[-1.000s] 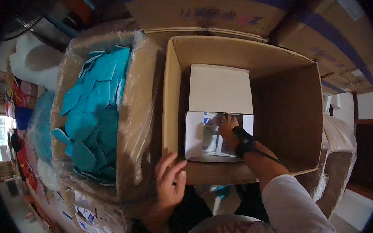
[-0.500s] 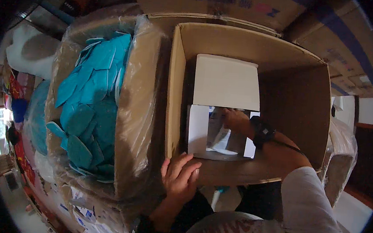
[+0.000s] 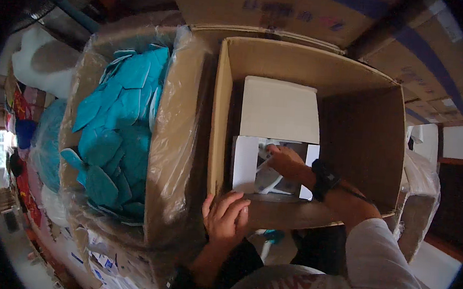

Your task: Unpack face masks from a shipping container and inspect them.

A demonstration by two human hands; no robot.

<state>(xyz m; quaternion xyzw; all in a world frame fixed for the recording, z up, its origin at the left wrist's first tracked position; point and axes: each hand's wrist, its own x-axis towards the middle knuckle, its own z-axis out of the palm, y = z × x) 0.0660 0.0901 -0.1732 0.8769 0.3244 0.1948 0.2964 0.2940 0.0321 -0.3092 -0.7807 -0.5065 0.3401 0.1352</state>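
Observation:
A large brown carton stands open in front of me. Inside it is a small white box whose lid is folded back on the far side. My right hand reaches into the small box with its fingers closed. Crumpled whitish material shows beneath and beside those fingers; its kind and just what the fingertips pinch are hard to make out. My left hand lies on the carton's near left edge, fingers stretched out and somewhat apart, holding nothing.
To the left, a carton lined with clear plastic is filled with teal flat rounded pieces. More brown cartons stand behind and at the far right. A plastic-covered carton is beyond my right arm.
My right hand has shifted slightly down and left inside the small box, and more whitish material shows near its fingers. The left hand stays on the carton's edge. The view has moved slightly.

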